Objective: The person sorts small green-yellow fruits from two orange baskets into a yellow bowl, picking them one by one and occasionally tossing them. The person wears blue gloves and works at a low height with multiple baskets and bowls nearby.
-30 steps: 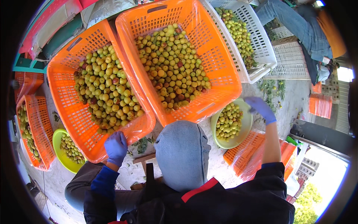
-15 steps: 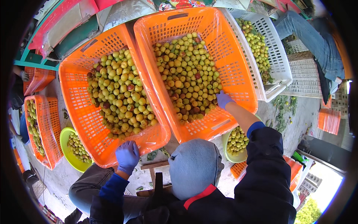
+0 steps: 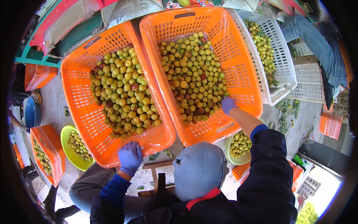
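Observation:
Two orange plastic crates lined with clear film stand side by side, the left crate [image 3: 87, 108] and the right crate [image 3: 242, 76]. Both hold a heap of round green-brown fruits like jujubes [image 3: 125, 97]. My left hand [image 3: 129, 157], in a blue-purple glove, is at the near rim of the left crate with its fingers curled. What lies under those fingers is hidden. Inside the right crate, my gloved right hand [image 3: 228, 105] touches the right edge of the fruit heap. Its fingertips are small and partly hidden, so a held fruit cannot be made out.
A white crate [image 3: 285, 80] with fruit stands on the right. Yellow-green basin [image 3: 65, 143] and pale basin [image 3: 233, 158] hold fruit below the crates. At far left are another orange crate [image 3: 56, 145] and a blue basin [image 3: 32, 112]. A person's denim-clad leg [image 3: 313, 41] is at upper right.
The fruit-filled orange crate at far left has shifted nearer and tilted, uncovering the blue basin. The whole view has moved slightly. My hands stay by the same crates.

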Available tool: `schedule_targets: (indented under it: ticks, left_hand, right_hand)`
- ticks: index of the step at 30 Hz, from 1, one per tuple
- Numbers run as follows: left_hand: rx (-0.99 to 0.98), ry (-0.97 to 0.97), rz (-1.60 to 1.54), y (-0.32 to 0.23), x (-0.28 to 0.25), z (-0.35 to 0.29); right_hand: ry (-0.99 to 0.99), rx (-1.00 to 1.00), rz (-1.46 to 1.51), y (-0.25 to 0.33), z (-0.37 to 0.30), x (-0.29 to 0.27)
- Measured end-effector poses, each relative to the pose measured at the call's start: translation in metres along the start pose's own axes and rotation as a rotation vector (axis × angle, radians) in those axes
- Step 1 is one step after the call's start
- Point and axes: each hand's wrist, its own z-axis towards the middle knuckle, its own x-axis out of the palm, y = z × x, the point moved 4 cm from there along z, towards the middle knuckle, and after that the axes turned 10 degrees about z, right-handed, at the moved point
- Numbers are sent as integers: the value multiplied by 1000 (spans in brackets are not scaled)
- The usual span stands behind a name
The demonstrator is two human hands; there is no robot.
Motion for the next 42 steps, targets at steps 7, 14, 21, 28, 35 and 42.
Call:
schedule_targets:
  ticks: [7,14,21,28,35,42]
  left_hand:
    - [32,20,-29,-7,-1,8]
    - [9,50,-27,-3,-1,2]
    - [21,50,-31,-6,-8,6]
    - [26,70,-38,-5,-6,6]
    - [22,110,-20,-6,-7,7]
    - [19,100,-10,-6,-7,7]
  right_hand:
    - [90,-16,392,-31,-16,-64]
    - [-39,-419,1317,42,-12,-232]
    - [-554,-555,793,171,93,-307]
    - [-751,-326,510,204,140,-315]
    - [-778,-302,438,211,167,-330]
    - [-476,-236,349,222,170,-319]
